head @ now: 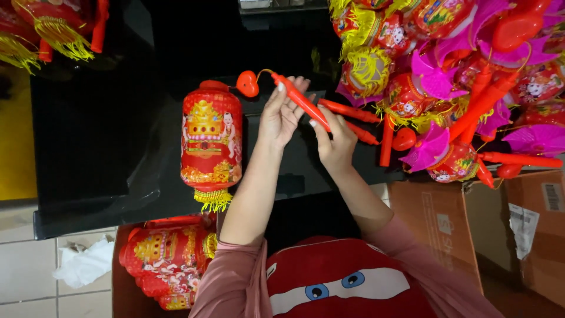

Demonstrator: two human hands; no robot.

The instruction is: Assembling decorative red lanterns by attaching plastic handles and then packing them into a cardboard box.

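Black and glossy, the tabletop [106, 135] fills the far left and middle of the scene, its near edge running above pale floor tiles. At far right a big heap of finished lanterns [447, 76] spreads over the table, red and magenta with yellow fringes and orange-red handles sticking out at all angles. Near right, below the heap, stands a brown cardboard box [441, 229] with open flaps; a white rectangular label with a barcode [552, 197] sits on its far right flap, and a torn white paper slip [522, 227] hangs just left of it. At near centre lies a red cushion [341, 282] with cartoon eyes, between the person's pink sleeves. A red cylindrical paper lantern [210, 144] lies on the table left of the hands, printed with gold ornament and a child figure, yellow fringe at its near end. Near left, a stack of folded red lanterns [168, 265] sits lower, beside a crumpled white tissue [85, 262] on the tiles. Both forearms reach up from the near edge and converge. The left hand [279, 118] is raised, fingers together and pinching the far end of an orange-red plastic stick handle [300, 103]; the right hand [335, 141] is clamped on its near end, thumb on top. A small red heart-shaped piece [248, 83] hangs from the handle's tip by a thin wire, just beside the lantern's top.
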